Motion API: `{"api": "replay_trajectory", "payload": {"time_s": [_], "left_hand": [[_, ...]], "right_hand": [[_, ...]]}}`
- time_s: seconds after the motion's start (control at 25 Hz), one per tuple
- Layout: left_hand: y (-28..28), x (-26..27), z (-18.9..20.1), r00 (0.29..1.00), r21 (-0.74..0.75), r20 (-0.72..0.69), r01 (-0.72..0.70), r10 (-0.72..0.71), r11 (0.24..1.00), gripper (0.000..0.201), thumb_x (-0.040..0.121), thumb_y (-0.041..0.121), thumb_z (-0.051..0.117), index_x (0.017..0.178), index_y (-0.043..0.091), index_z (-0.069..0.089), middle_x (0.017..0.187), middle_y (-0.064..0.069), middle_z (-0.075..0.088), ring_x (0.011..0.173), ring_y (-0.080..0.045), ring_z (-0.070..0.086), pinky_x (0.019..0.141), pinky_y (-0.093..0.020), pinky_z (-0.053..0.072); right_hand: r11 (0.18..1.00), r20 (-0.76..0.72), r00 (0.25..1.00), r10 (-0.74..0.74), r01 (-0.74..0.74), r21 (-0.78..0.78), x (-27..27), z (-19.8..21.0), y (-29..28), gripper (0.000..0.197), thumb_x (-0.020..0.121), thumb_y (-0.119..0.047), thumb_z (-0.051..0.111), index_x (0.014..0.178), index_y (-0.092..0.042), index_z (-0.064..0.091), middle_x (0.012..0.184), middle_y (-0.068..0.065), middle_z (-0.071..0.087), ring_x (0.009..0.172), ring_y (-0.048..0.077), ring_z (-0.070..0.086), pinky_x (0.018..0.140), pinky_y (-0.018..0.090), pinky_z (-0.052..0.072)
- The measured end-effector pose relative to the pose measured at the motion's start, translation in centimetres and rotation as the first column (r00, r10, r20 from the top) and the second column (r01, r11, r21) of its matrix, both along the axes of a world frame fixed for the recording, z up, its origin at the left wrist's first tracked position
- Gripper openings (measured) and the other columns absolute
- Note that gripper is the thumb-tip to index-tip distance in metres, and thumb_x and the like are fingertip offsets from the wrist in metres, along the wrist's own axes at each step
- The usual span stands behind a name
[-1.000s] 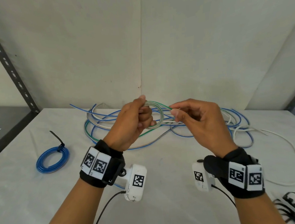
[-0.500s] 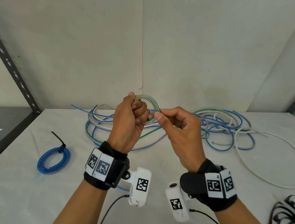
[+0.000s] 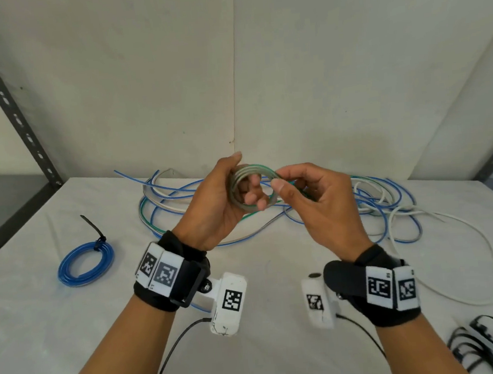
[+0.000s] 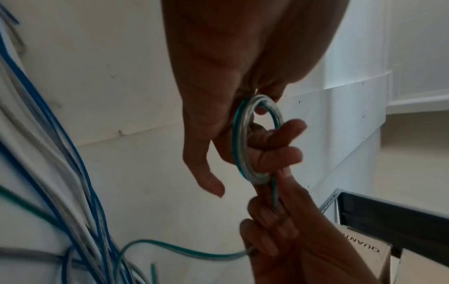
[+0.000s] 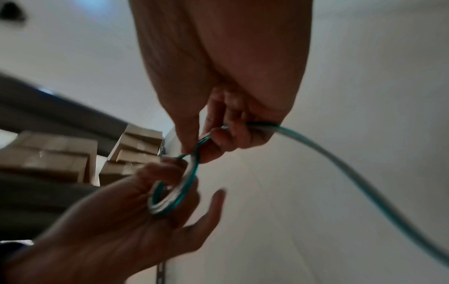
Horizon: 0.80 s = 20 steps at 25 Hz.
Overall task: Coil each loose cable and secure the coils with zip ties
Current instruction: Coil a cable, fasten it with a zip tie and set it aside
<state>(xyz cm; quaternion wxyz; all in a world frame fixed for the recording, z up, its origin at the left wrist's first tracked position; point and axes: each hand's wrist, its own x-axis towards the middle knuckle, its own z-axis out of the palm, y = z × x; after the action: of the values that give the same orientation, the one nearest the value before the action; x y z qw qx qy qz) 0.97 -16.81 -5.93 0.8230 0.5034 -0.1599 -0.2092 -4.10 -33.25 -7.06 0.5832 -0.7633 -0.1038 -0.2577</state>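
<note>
A small coil of green-striped clear cable [image 3: 251, 186] [image 4: 255, 138] [image 5: 172, 190] is raised above the table's middle. My left hand [image 3: 225, 200] [image 4: 218, 115] holds it, thumb on top and fingers through the ring. My right hand [image 3: 309, 202] [image 5: 218, 134] pinches the same cable at the coil's right edge, and the loose tail [image 5: 364, 184] runs out of that grip down to the pile. Loose blue, white and green cables [image 3: 384, 204] [image 4: 60, 173] lie tangled behind the hands.
A finished blue coil [image 3: 85, 264] with a black zip tie sits at the left on the white table [image 3: 73, 336]. Black zip ties [image 3: 486, 347] lie at the front right. A grey shelf upright [image 3: 2, 98] stands at the left, with cardboard boxes [image 5: 58, 155] beyond.
My right hand swung in to the coil half a second ago and has now moved out to its right edge, laying another turn. The left hand kept hold and opened its fingers a little.
</note>
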Motion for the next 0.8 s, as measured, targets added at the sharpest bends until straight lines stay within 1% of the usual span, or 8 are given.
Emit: {"api": "replay_trajectory", "payload": {"time_s": [0.08,0.16,0.28,0.44,0.52,0.64,0.72,0.8], "left_hand": [[0.2,-0.3,-0.1,0.984,0.264,0.177,-0.019,-0.029,0.964,0.057,0.108,0.033,0.034,0.060,0.008,0.050,0.045,-0.002,0.035,0.045,-0.023,0.042,0.078,-0.037,0.046],[0.2,-0.7,-0.1,0.934,0.465,0.346,-0.092,-0.085,0.881,0.052,0.109,0.026,0.037,0.059,0.012,0.041,0.050,0.003,0.032,0.046,-0.019,0.037,0.080,-0.042,0.041],[-0.2,-1.0,-0.7,0.920,0.521,0.378,-0.121,-0.101,0.845,0.049,0.109,0.020,0.037,0.061,0.017,0.032,0.056,0.005,0.027,0.050,-0.016,0.030,0.071,-0.041,0.036],[-0.8,-1.0,-0.8,0.922,0.380,0.388,-0.151,-0.009,0.912,0.044,0.110,0.019,0.034,0.067,0.022,0.027,0.059,0.011,0.023,0.054,-0.013,0.020,0.062,-0.038,0.024],[-0.3,-0.3,-0.5,0.939,0.255,0.328,-0.197,0.107,0.947,0.045,0.111,0.018,0.031,0.066,0.022,0.027,0.056,0.013,0.024,0.052,-0.012,0.020,0.063,-0.038,0.030],[0.6,0.7,0.1,0.958,0.052,0.197,-0.221,0.207,0.974,0.044,0.110,0.019,0.027,0.066,0.022,0.027,0.050,0.012,0.023,0.045,-0.009,0.019,0.058,-0.027,0.038],[0.9,0.9,0.5,0.967,-0.095,0.093,-0.227,0.236,0.969,0.043,0.110,0.020,0.026,0.066,0.021,0.026,0.048,0.011,0.021,0.044,-0.009,0.016,0.054,-0.025,0.038],[0.9,0.8,0.8,0.971,-0.192,0.020,-0.230,0.238,0.954,0.043,0.109,0.022,0.026,0.065,0.021,0.026,0.048,0.010,0.017,0.047,-0.013,0.010,0.053,-0.024,0.037]], "right_hand": [[0.981,-0.034,0.999,0.023,-0.029,-0.194,-0.4,0.5,-1.3,0.013,0.087,-0.024,0.077,0.088,-0.035,0.072,0.069,-0.019,0.064,0.063,0.006,0.052,0.060,0.019,0.045],[0.934,-0.074,0.997,0.027,-0.052,-0.354,-0.8,1.0,-2.3,0.013,0.087,-0.026,0.078,0.086,-0.037,0.071,0.072,-0.026,0.063,0.062,0.003,0.050,0.060,0.014,0.042],[0.866,-0.063,0.998,0.016,-0.045,-0.497,-1.1,1.2,-2.9,0.005,0.087,-0.026,0.078,0.085,-0.030,0.075,0.076,-0.029,0.063,0.061,0.005,0.051,0.059,0.010,0.039],[0.909,-0.035,0.999,0.003,-0.017,-0.417,-0.9,1.3,-3.4,0.006,0.086,-0.025,0.078,0.091,-0.027,0.077,0.078,-0.026,0.068,0.067,0.002,0.058,0.062,0.010,0.041],[0.944,0.007,1.000,-0.024,0.025,-0.329,-0.6,1.6,-4.3,0.007,0.086,-0.024,0.077,0.092,-0.029,0.076,0.080,-0.018,0.074,0.070,0.000,0.065,0.067,0.018,0.049],[0.975,0.063,0.996,-0.061,0.073,-0.209,-0.4,1.4,-4.6,0.009,0.090,-0.023,0.073,0.092,-0.032,0.075,0.074,-0.007,0.073,0.066,0.003,0.065,0.066,0.024,0.050],[0.991,0.041,0.999,-0.008,0.014,-0.137,0.0,0.9,-3.1,0.007,0.092,-0.019,0.071,0.092,-0.024,0.077,0.070,0.003,0.071,0.062,0.006,0.061,0.063,0.023,0.049],[0.993,-0.039,0.996,0.081,-0.084,-0.079,0.1,0.2,-1.0,0.007,0.091,-0.014,0.070,0.092,-0.012,0.076,0.068,0.006,0.069,0.059,0.007,0.059,0.060,0.020,0.048]]}}
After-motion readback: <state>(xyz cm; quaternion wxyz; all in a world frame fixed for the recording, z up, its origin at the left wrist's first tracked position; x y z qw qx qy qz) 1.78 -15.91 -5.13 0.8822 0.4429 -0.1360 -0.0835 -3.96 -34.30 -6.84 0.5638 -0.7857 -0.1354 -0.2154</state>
